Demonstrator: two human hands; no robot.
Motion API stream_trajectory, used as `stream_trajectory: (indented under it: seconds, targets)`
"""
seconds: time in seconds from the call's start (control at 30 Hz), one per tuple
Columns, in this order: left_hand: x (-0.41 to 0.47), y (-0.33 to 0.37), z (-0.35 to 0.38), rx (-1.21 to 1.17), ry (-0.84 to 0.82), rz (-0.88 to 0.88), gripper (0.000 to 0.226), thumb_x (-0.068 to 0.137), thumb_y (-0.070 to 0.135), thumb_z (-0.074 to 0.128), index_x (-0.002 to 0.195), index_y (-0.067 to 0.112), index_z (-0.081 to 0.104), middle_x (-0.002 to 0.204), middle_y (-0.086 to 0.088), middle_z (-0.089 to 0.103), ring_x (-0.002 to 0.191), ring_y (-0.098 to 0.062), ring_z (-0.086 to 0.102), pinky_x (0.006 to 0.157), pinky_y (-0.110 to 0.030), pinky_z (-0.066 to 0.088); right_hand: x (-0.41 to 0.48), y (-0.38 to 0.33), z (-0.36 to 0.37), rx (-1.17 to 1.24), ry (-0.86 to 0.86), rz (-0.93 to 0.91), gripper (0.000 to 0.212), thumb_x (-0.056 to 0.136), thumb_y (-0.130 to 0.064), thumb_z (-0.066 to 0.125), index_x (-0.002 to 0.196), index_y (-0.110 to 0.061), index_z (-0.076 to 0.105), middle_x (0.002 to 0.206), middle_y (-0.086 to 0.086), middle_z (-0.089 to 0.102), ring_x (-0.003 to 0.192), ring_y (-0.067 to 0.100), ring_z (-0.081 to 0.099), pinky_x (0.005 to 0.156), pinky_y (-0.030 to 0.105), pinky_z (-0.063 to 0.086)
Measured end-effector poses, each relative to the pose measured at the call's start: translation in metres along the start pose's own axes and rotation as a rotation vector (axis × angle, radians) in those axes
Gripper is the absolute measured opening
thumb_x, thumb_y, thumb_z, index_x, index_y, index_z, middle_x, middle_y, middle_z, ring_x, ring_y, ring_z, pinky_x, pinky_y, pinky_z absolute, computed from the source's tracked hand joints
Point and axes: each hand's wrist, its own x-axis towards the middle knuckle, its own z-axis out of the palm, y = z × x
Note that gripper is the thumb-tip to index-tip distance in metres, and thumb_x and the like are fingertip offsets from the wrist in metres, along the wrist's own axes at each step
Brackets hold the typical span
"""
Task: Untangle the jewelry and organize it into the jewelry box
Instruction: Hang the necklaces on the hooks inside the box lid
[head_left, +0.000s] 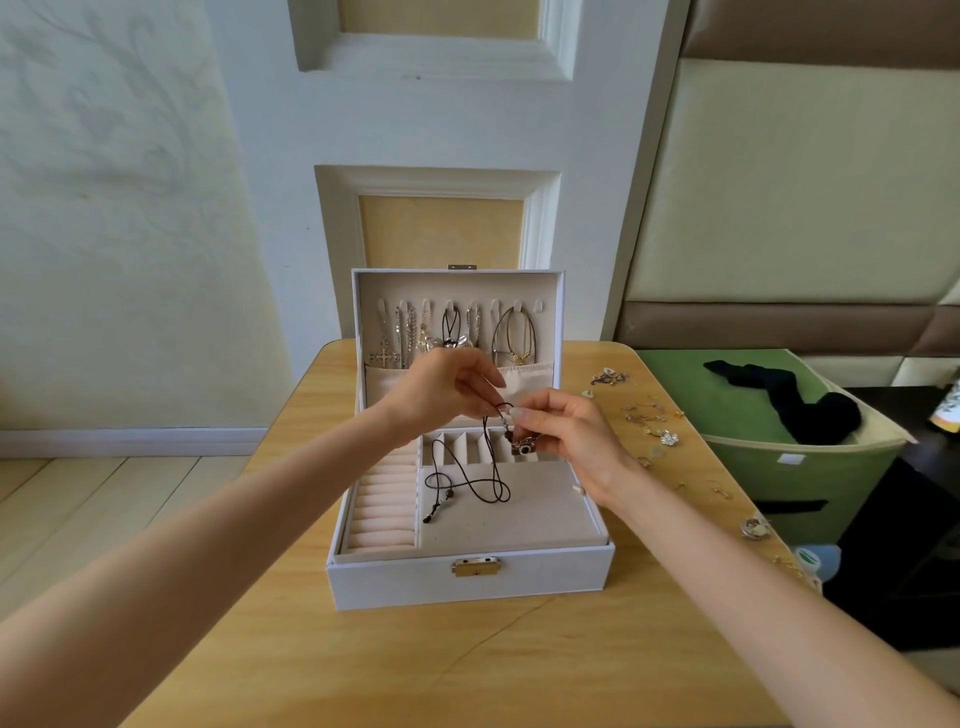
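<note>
Cord necklace (470, 486): one, dark and thin, held over the open jewelry box (467, 579); upper part between both hands, slack loops and beaded ends trailing onto the tray's flat compartment.
Pendant (522, 448): one, small and camera-shaped, hanging just under the right fingers.
Left hand (441, 387): fingers curled, pinching the cord near its top, likely to draw one strand taut.
Right hand (569, 434): thumb and fingertips pinching the cord just above the pendant, probably to tease a knot or crossing loose; the tangle itself too small to make out.
Reason for position: held above the tray, seemingly so the loops hang free and anything dropped lands inside the box.
Lid (548, 291): one, standing upright with its hooks facing the hands; eight hooks counted, about six pieces hung, rightmost hook apparently bare and a likely home for the cord.
Ring rolls (384, 512): one padded bank at the tray's left.
Small slots (462, 449): one row behind the flat compartment, partly hidden by the hands; count unclear.
Loose pieces (649, 423): many small gold and silver bits strewn along the right edge of the table (234, 649), well apart from the box, not yet sorted; too small to count.
Green bin (779, 467): one, beside the table, dark cloth inside.
</note>
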Motion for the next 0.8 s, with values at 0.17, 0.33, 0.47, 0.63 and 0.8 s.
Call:
stream_trajectory:
  seconds: [0.17,0.33,0.47,0.63,0.8]
  targets:
    - [0.0007,0.0002,0.0001,-0.038,0.014,-0.030,0.018,0.081,-0.011,0.062,0.091,0.003,0.062,0.086,-0.016,0.068,0.077,-0.025,0.069,0.074,-0.032,0.059,0.0012,0.0000,0.0027,-0.056,0.024,0.000,0.008,0.081,-0.002,0.067,0.083,-0.010,0.067,0.072,0.003,0.067,0.068,0.010,0.064,0.064,0.019,0.050]
    - [-0.0006,0.0015,-0.0018,-0.161,-0.014,-0.046,0.023,0.083,-0.017,0.056,0.102,-0.007,0.060,0.096,-0.021,0.068,0.083,-0.022,0.068,0.078,-0.026,0.057,0.0024,0.0004,0.0033,-0.051,0.072,0.000,0.005,0.083,-0.003,0.065,0.087,-0.007,0.067,0.071,0.005,0.065,0.069,0.013,0.061,0.066,0.023,0.050]
    - [-0.0008,0.0022,-0.0019,-0.099,0.012,-0.022,0.026,0.079,-0.021,0.056,0.099,-0.005,0.061,0.090,-0.016,0.069,0.076,-0.013,0.069,0.071,-0.019,0.055,0.0022,0.0020,0.0011,-0.044,0.095,-0.010,0.005,0.086,-0.006,0.063,0.089,-0.007,0.067,0.067,0.002,0.063,0.069,0.014,0.061,0.068,0.025,0.050]
    - [-0.0008,-0.0016,-0.0004,-0.074,0.090,-0.003,0.023,0.077,-0.019,0.061,0.091,-0.001,0.063,0.085,-0.015,0.070,0.072,-0.009,0.069,0.070,-0.019,0.056,0.0017,0.0017,0.0001,-0.024,0.089,-0.026,0.008,0.084,-0.004,0.062,0.090,-0.005,0.068,0.067,0.001,0.064,0.071,0.014,0.062,0.069,0.026,0.048]
    - [-0.0019,-0.0013,0.0018,-0.099,0.101,-0.030,0.016,0.078,-0.012,0.065,0.088,0.000,0.065,0.079,-0.013,0.068,0.071,-0.017,0.067,0.072,-0.028,0.058,0.0023,0.0011,0.0018,-0.062,0.078,-0.026,0.010,0.082,0.001,0.062,0.080,-0.008,0.066,0.073,0.005,0.065,0.073,0.017,0.063,0.065,0.023,0.050]
